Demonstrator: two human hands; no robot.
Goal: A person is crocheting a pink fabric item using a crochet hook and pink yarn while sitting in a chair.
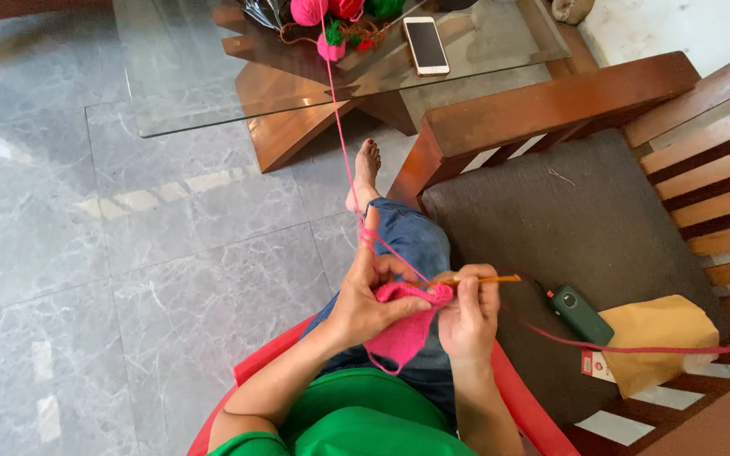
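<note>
My left hand (363, 297) pinches the top edge of a small pink crocheted piece (405, 325), with pink yarn (341, 135) looped over its raised index finger. From there the strand runs up to yarn balls (307, 10) on the glass table (179, 76). My right hand (470, 314) grips an orange crochet hook (487, 279), its tip at the piece's upper edge. Both hands hover over my lap in blue jeans.
A white phone (426, 44) lies on the glass table. To my right stands a wooden bench (551, 101) with a grey cushion, holding a green device (580, 314) and a tan paper bag (656, 338). I sit on a red chair (255, 365). Grey marble floor spreads left.
</note>
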